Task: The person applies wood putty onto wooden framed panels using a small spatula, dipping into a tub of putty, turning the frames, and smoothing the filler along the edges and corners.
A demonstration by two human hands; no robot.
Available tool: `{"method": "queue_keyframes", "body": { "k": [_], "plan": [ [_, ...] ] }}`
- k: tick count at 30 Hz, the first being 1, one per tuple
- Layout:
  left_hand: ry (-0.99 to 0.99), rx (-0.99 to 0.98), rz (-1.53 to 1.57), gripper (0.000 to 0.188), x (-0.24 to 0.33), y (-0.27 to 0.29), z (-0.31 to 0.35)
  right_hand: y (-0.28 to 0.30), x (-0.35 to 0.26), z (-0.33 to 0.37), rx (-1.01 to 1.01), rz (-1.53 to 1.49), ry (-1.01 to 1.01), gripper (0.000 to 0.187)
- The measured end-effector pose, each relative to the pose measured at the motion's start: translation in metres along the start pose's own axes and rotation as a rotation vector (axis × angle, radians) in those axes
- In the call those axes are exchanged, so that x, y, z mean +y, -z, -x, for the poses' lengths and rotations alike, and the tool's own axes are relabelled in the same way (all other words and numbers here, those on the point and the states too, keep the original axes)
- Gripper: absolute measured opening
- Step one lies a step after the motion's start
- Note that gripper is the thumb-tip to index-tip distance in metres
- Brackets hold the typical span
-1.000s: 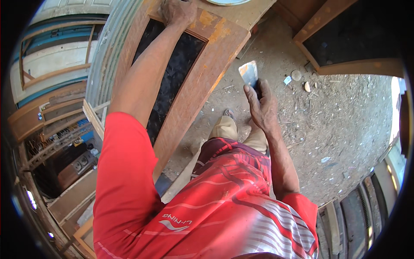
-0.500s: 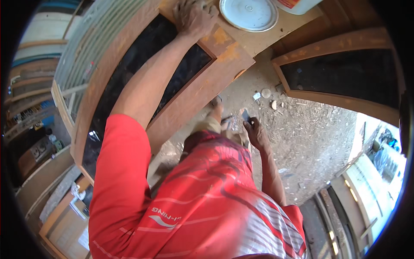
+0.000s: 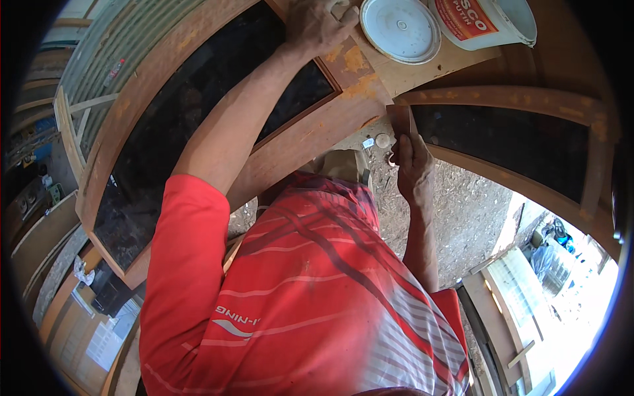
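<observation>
My right hand (image 3: 415, 165) grips a putty knife (image 3: 401, 121), its flat brownish blade pointing up beside the near right corner of a wooden panel frame (image 3: 284, 148). The frame holds a dark, shiny inset (image 3: 198, 99) and carries orange filler patches (image 3: 355, 59). Over the far rail of the frame is my left hand (image 3: 318, 30), its fingers curled and partly cut off by the picture's upper edge. Whatever they hold, if anything, is hidden. Just right of that hand lies a round white lid (image 3: 401, 30).
A white bucket with a red label (image 3: 485, 23) stands tilted in view beyond the lid. On the right is a second dark-inset wooden frame (image 3: 515, 142). Shavings litter the floor (image 3: 462, 218). Corrugated sheeting (image 3: 125, 56) and stacked boards are at the left.
My right hand has risen from low beside my legs to the frame's corner, bringing the putty knife up. My left hand has curled its fingers more. The view has shifted, showing more of the bucket.
</observation>
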State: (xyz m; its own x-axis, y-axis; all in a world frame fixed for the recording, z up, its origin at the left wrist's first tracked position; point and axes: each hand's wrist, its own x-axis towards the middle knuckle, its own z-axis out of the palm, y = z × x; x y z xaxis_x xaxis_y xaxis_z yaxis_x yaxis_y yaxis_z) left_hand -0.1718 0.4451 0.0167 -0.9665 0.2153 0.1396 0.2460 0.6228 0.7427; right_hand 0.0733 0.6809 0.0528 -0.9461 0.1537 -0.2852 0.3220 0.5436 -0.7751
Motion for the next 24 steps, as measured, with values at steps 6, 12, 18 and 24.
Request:
{"method": "queue_keyframes", "body": {
  "k": [6,12,18,24],
  "plan": [
    [0.057,0.167,0.291,0.035,0.017,0.067,0.071,0.007,0.005,-0.002,-0.111,-0.015,0.050,0.031],
    [0.298,0.536,0.353,0.030,0.035,0.095,0.247,0.009,0.004,-0.010,-0.177,0.063,0.123,0.029],
    [0.700,0.932,0.245,0.034,0.079,0.051,0.403,0.008,-0.007,-0.008,-0.314,0.064,0.189,0.030],
    [1.076,1.163,0.767,0.048,0.064,0.008,0.490,-0.001,-0.015,0.005,-0.602,-0.044,0.176,0.038]
  ]
}}
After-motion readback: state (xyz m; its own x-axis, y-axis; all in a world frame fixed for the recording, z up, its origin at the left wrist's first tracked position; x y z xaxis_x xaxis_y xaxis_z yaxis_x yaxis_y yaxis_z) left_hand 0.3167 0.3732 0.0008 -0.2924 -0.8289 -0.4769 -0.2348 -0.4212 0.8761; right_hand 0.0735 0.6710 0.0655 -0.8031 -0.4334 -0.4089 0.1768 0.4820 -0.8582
